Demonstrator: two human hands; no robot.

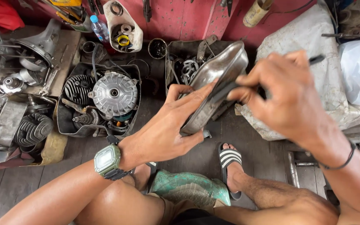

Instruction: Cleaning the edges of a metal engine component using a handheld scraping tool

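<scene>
Metal cover (219, 79) between both hands (163, 129)

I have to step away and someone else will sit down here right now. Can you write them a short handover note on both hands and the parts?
Left hand: holds the curved grey metal cover from below, tilted up over the floor, fingers along its edge.
Right hand: grips a thin dark tool, its tip lying against the cover's rim.
Nearby: a black tray with a round finned engine part sits on the floor to the left; a box of small parts lies behind the cover.
Done: cover is lifted and in hand, tool on it.
Left: how far the work along the rim has got cannot be told.
</scene>
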